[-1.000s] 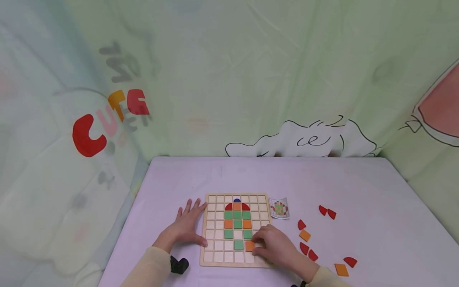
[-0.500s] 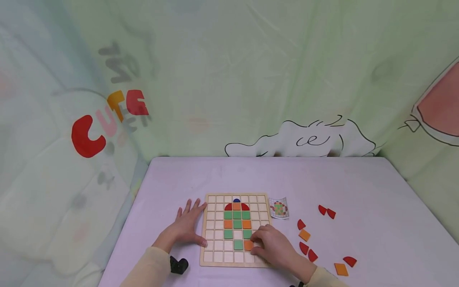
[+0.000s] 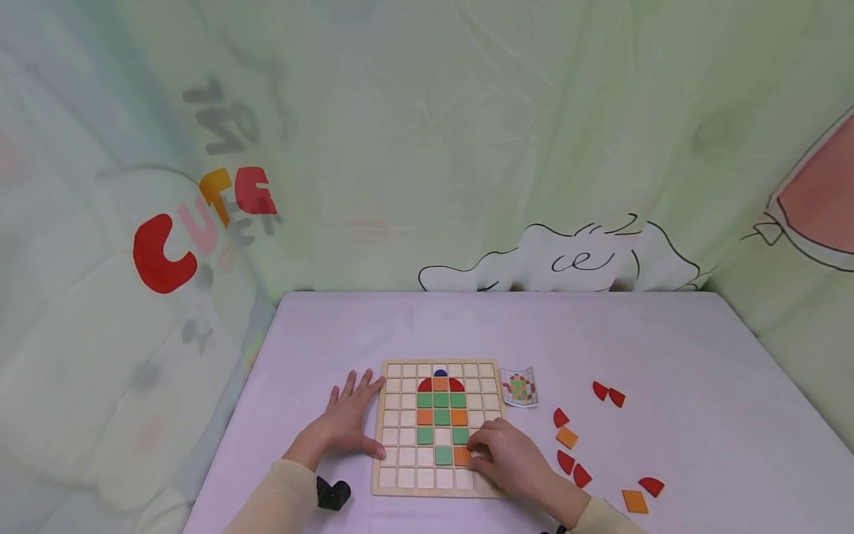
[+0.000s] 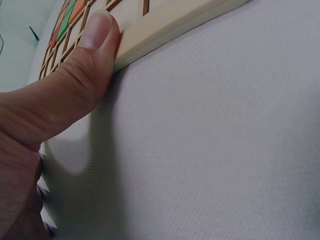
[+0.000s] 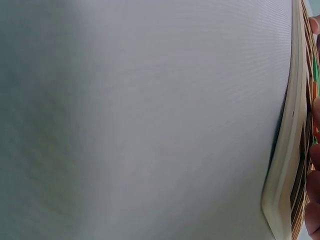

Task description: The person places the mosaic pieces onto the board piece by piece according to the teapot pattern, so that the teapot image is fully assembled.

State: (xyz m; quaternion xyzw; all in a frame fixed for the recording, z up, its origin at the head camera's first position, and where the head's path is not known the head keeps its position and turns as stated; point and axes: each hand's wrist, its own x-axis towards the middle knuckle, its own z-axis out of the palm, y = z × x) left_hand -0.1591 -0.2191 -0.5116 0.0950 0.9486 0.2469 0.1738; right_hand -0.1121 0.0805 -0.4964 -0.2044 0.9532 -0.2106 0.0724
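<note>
A wooden grid board (image 3: 398, 492) lies on the table, with green, orange and red tiles and a blue piece forming a pattern in its middle columns. My left hand (image 3: 345, 426) lies spread along the board's left side. Its thumb (image 4: 97, 37) presses on the frame in the left wrist view. Over the lower right of the board, my right hand (image 3: 510, 456) has curled fingers, with thumb and forefinger at the right side of an orange square tile (image 3: 461, 456). Just left of that tile sits a green square tile (image 3: 443, 456). The right wrist view catches only fingertips (image 5: 314, 185) beside the board.
A small printed pattern card (image 3: 519, 387) lies at the board's right edge. Farther right are loose red quarter-circle tiles (image 3: 582, 475) and orange tiles, one a square (image 3: 566, 437), another a diamond shape (image 3: 635, 501). A black object (image 3: 332, 493) is by the left wrist.
The orange tile at my right fingertips has shifted slightly left and away from me, squarely into its cell, with the right hand following a little. The left hand stays put.
</note>
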